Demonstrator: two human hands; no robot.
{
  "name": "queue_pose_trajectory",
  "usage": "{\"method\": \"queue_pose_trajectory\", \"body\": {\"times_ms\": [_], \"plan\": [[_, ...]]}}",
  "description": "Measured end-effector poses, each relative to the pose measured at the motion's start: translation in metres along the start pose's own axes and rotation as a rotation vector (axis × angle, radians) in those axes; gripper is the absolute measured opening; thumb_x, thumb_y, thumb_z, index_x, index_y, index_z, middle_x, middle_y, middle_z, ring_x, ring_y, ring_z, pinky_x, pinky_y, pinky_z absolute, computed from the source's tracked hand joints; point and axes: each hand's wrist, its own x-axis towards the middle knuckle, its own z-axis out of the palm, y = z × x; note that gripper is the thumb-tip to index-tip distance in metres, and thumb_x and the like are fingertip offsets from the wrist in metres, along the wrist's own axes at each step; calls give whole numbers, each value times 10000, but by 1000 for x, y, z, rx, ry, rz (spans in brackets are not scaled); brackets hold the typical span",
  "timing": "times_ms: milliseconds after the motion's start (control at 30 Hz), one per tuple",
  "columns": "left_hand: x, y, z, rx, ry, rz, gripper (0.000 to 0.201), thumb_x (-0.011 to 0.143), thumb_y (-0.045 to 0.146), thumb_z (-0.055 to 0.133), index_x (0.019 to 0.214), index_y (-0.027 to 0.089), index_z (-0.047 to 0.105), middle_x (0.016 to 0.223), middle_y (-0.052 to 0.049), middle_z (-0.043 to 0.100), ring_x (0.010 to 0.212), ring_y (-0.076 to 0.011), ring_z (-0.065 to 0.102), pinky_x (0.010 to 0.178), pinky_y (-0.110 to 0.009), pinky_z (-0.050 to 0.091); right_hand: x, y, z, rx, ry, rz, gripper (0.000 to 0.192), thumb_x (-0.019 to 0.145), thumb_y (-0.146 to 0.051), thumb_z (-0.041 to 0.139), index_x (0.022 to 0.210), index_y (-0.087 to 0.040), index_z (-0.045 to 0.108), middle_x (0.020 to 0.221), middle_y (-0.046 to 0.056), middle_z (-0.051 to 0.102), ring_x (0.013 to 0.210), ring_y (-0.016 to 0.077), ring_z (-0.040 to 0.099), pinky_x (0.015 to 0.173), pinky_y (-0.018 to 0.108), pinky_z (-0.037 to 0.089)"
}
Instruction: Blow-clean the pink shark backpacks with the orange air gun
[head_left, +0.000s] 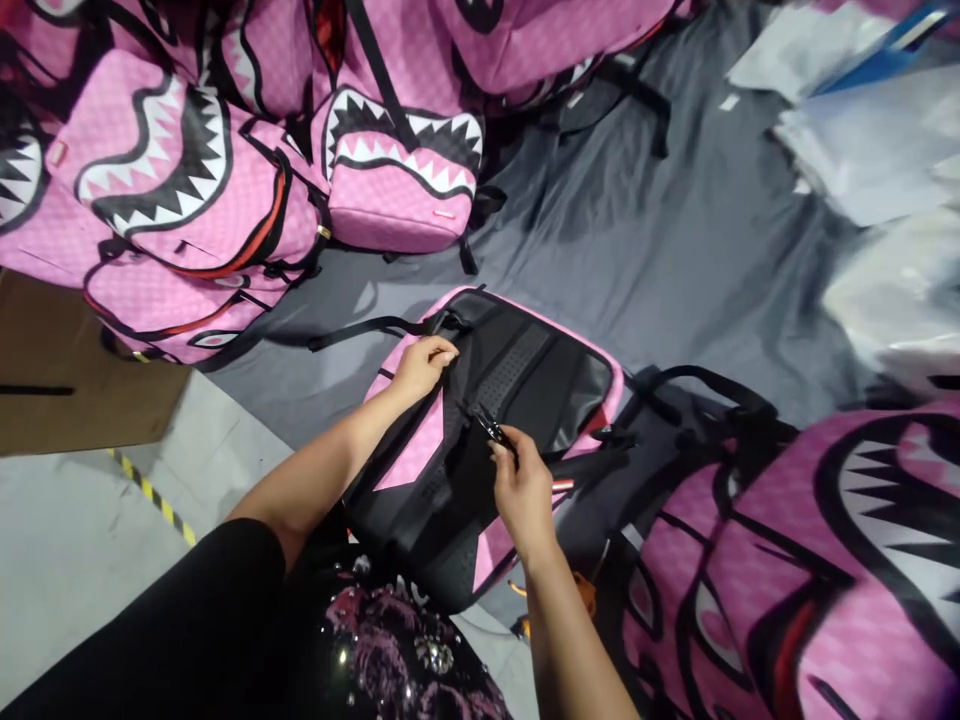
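back-side up on the grey sheet (pixel 675 250), a pink backpack (pixel 487 430), black padded panel facing the camera, lying just beyond the lap so both hands reach it without stretching. probably turned this way to bring the straps and back seams within sight.

left hand (pixel 422 366) at the backpack's upper left edge, fingers curled and pressed down on the fabric near the black strap (pixel 360 330) that trails off to the left of the backpack; seemingly steadying the bag, keeping the panel taut. whether pinching the edge or merely pressing, cannot tell.

right hand (pixel 525 490) over the backpack's middle, thumb and fingertips pinched on a small dark tool (pixel 491 430), tip aimed at the padded panel; looks like snips or tweezers, too small to be sure. held low and close, as for fine work on a seam or loose thread.

left of and beyond the backpack, a heap of pink shark-mouth bags (pixel 187 180), stacked anyhow. right of the backpack, another shark-mouth bag (pixel 825 570), close to the knee, black straps tangled between the two. far beyond the backpack to the right, pale plastic wrappers (pixel 877 150). left of the backpack, a brown board (pixel 67 370) and striped floor tape (pixel 154 495) on the concrete.
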Motion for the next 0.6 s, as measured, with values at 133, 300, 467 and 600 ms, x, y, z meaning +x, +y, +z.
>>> {"method": "queue_pose_trajectory", "body": {"times_ms": [133, 300, 467, 600], "plan": [[-2, 1, 0, 63, -9, 65, 40, 759, 115, 639, 767, 153, 650, 759, 17, 610, 714, -102, 575, 738, -248, 463, 5, 8, 4, 5, -4, -2, 335, 947, -377, 434, 1160, -161, 575, 1079, 137, 680, 971, 237, 660, 885, 429, 535], [-3, 11, 4, 188, -23, 124, 102, 730, 104, 683, 687, 157, 608, 749, 32, 530, 678, -97, 510, 696, -245, 412, 11, 8, 7, -6, 14, -17, 312, 954, -359, 437, 1157, -169, 579, 1053, 117, 679, 922, 220, 662, 839, 400, 543], [-3, 8, 0, 87, -13, 24, 146, 790, 119, 620, 693, 169, 523, 637, 56, 522, 622, -99, 500, 647, -240, 385, 25, -1, 6, -132, 59, -136, 312, 947, -319, 444, 1166, -160, 600, 1060, 121, 676, 889, 219, 651, 839, 379, 534], [-6, 4, 1, 120, -10, 64, 163, 808, 120, 609, 708, 183, 496, 605, 67, 508, 586, -94, 489, 622, -238, 372, 45, -12, 5, -296, 57, -234, 347, 961, -271, 409, 1212, -148, 614, 991, 122, 671, 881, 236, 640, 829, 372, 521]]}}
